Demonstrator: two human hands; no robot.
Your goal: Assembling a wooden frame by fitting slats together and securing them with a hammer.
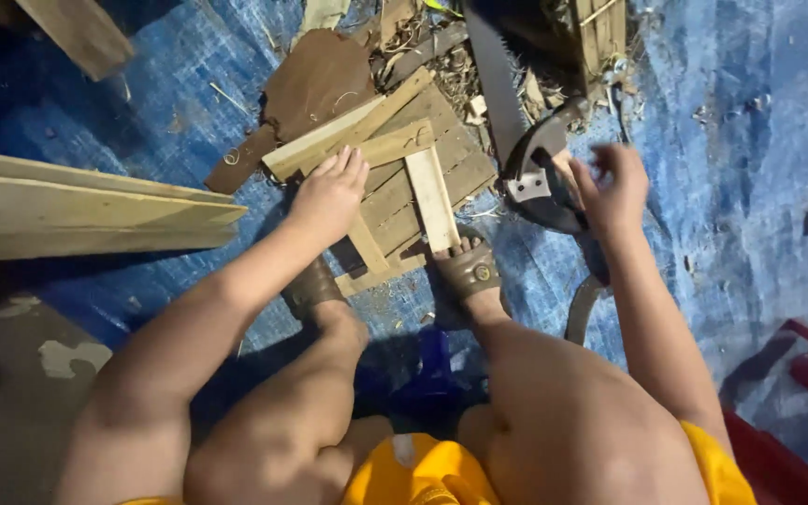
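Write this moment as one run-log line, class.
left hand: flat on wood strips | right hand: open beside handsaw | feet: on pallet board

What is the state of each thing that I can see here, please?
Left hand: flat, pressing on the wooden strips.
Right hand: open, reaching at the saw handle, blurred.
Saw: lying on the ground, blade pointing away.
Wooden strips: laid crossed on a wooden panel.
Wooden panel: flat on the blue sheet, held under the right sandal.
Planks: stacked, lying flat.
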